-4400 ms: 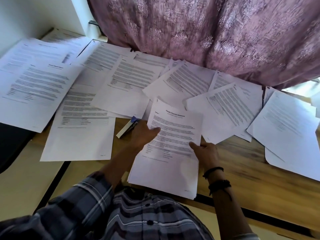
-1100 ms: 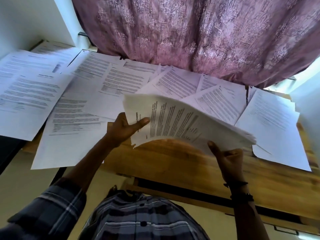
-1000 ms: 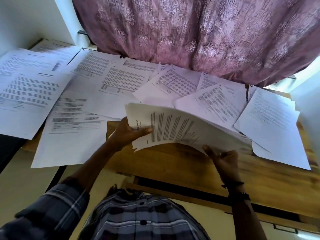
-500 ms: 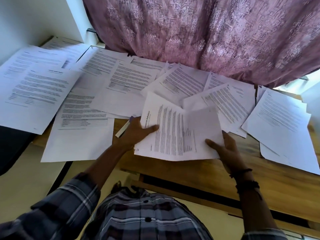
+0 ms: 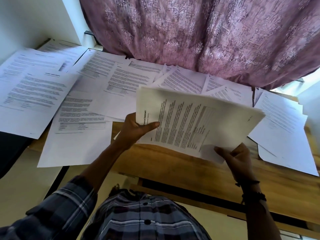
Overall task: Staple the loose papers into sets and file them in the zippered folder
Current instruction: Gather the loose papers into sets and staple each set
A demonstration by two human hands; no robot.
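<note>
I hold a stack of printed papers (image 5: 195, 125) turned sideways and lifted above the wooden table (image 5: 173, 161). My left hand (image 5: 133, 130) grips its left edge, thumb on the top sheet beside the heading. My right hand (image 5: 237, 160) pinches the lower right corner from below. Many loose printed sheets (image 5: 79, 125) lie spread over the table behind the stack. A sliver of the stapler (image 5: 117, 135) shows just left of my left wrist, mostly hidden. No zippered folder is in view.
A purple patterned curtain (image 5: 199, 35) hangs along the back of the table. More sheets (image 5: 284, 129) lie at the right, near the table's edge. A white wall (image 5: 34, 19) stands at the far left. Bare wood shows in front of the held stack.
The stack rested flat on the table half a second ago; both hands have now lifted it off the wood again. Over the last seconds it was turned sideways and tapped down.
</note>
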